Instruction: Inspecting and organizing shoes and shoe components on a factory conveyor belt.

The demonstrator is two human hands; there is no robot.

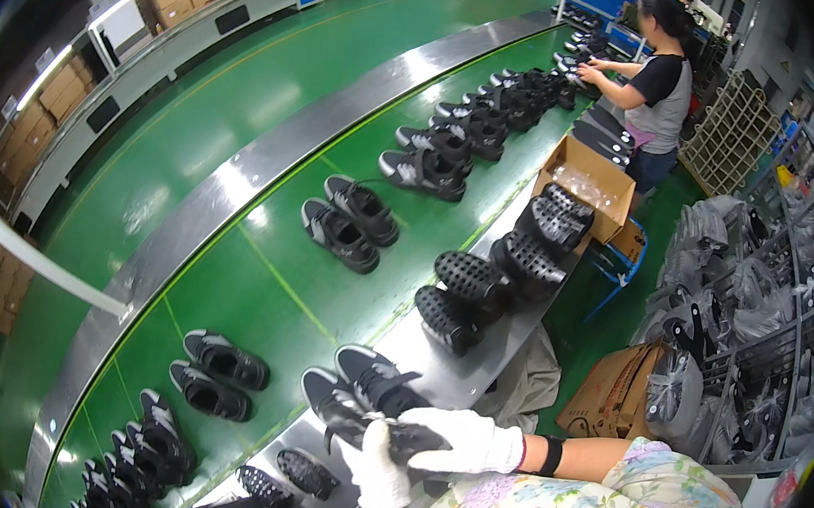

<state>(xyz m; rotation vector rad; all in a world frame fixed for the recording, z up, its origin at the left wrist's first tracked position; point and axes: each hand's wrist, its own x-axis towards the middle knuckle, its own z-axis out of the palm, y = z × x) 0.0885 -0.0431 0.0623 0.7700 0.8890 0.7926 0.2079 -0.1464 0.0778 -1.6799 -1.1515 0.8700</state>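
At the near edge of the work surface, a black shoe with a grey toe (328,396) points away from me, its heel end between my hands. My left hand (381,475), in a white knit glove, grips it from the left side. From the right, my right hand (471,441), gloved the same way, closes around the dark heel end. Its likely mate, another black shoe (372,377), stands close against it on the right. My fingers hide part of the heel and whatever small thing may be pinched there.
A green conveyor belt (279,312) carries several black shoes. Black studded shoe forms (474,277) line the metal ledge (478,361) on the right, by an open carton (598,184). A co-worker (658,89) handles shoes farther up. Racks of plastic-wrapped items (741,318) stand right.
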